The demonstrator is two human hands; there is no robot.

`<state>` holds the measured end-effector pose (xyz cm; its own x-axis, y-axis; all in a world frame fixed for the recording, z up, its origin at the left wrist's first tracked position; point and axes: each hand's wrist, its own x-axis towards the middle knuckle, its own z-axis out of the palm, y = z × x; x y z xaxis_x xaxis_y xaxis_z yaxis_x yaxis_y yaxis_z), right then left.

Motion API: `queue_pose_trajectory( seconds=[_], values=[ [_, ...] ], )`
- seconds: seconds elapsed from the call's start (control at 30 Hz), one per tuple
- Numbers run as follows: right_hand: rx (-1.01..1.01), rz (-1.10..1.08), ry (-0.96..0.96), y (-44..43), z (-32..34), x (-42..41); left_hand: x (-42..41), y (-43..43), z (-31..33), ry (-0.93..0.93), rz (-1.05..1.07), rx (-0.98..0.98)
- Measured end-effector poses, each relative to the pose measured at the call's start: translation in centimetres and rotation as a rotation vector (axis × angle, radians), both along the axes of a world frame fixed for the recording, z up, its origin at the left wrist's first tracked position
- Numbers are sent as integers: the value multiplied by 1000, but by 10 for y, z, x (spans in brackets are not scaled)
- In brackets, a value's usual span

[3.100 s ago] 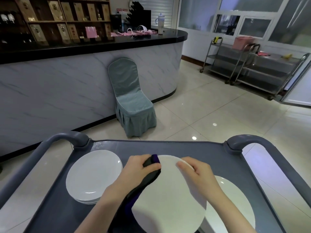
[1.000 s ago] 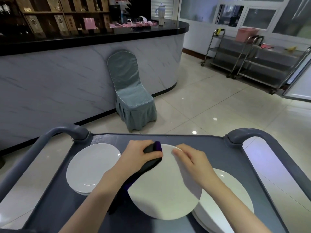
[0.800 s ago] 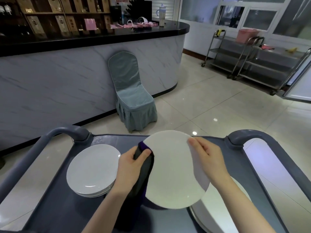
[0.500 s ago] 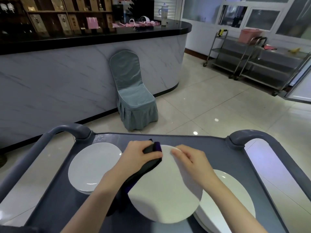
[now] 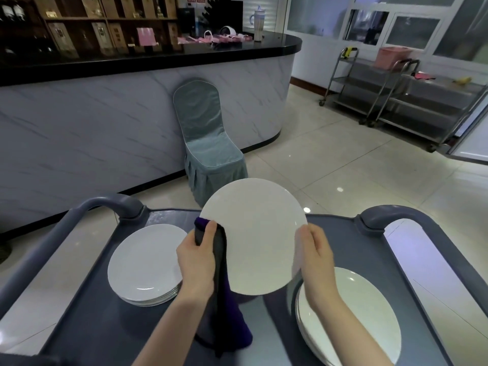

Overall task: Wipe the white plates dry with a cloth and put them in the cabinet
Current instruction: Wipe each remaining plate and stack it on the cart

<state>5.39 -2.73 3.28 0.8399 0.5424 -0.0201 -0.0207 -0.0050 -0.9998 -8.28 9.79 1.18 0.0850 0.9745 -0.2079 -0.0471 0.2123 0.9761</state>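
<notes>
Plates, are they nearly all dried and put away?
Not nearly. Done: maybe one stack is wiped; I cannot tell which. In hand: the left hand grips the dark cloth against a raised white plate, the right hand holds its other edge. Left: the left stack and the right stack sit on the grey cart, none in a cabinet.

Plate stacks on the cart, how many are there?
2. The left stack sits beside the left hand; the right stack lies by the right hand, partly hidden by its arm. The held plate belongs to neither.
</notes>
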Motion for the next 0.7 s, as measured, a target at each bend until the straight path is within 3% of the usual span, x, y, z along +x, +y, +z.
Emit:
queue_pose_trajectory(
  seconds=[0.1, 0.27, 0.33, 0.43, 0.53, 0.63, 0.7],
  values=[
    [-91, 322, -121, -7, 17, 29, -11, 11, 7, 217, -121, 271],
    [-428, 675, -589, 5, 39, 41, -7, 17, 20, 344, -515, 635],
    [-397, 689, -668, 9, 36, 33, -3, 15, 19, 346, -620, 663],
    [-278, 592, -672, 7, 33, 29, -5, 16, 14, 328, -585, 590],
    [-206, 314, -491, 4, 27, 29, -10, 10, 0, 276, -338, 390],
    [17, -49, 58, 10, 6, 7, -4, -13, -17, 46, -53, 31],
    [55, -135, 243, 8, -16, -10, -4, -17, -26, -17, -1, -103]
  ],
)
